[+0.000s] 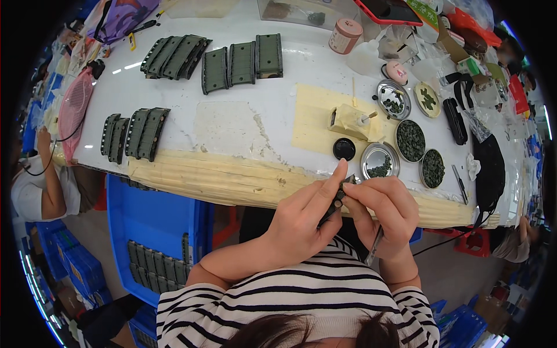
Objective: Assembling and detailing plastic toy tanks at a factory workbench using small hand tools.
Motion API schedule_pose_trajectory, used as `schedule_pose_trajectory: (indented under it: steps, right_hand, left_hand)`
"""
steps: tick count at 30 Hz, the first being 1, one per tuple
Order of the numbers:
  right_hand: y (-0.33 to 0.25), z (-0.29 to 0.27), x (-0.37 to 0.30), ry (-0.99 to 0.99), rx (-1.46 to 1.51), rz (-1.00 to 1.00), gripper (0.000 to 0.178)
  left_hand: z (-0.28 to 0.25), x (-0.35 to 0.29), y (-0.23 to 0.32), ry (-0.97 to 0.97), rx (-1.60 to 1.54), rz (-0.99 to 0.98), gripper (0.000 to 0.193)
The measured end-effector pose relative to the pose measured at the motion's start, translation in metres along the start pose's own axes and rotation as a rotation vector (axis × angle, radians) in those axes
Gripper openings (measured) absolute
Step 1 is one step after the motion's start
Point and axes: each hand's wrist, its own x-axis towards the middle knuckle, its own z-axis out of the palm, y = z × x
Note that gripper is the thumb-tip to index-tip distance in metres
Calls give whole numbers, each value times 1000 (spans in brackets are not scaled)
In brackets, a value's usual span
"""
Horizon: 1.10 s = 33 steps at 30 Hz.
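I have both hands near the lower centre of the frame, over the front edge of the counter (180, 98). The left hand (299, 220) grips a small dark part (332, 210) between thumb and curled fingers, index finger extended, which I judge steadies it while leaving its upper end exposed. The right hand (390, 211) is closed, its fingertips pinched at that end; I cannot tell whether they hold a separate piece. A slim metal tool (376, 246) sits tucked in the same hand, perhaps to spare laying it down.

Right of centre, I see a silver dish (373, 155) just beyond the fingers, with two round tins of dark green pieces (411, 142) beside it, probably grouped for a short reach. A black cap (344, 149) lies near a taped block (350, 123), whose bulk seems to prop a pale stick upright. Ribbed green panels (242, 62) stand in rows at upper left, likely spread apart from the finer work.
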Motion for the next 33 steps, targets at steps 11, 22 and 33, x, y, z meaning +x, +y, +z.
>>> schedule_pose_trajectory:
  steps: [11,22,33]
  right_hand:
    - [-4,-12,9,33,125,88,26]
    - [46,-17,22,214,-12,327,16]
    - [63,1,38,32,-60,386,18]
  left_hand:
    - [-3,0,-3,-54,-275,-82,61]
    - [-5,-6,-20,-104,-802,-343,42]
    - [-8,5,-15,16,-1237,-623,44]
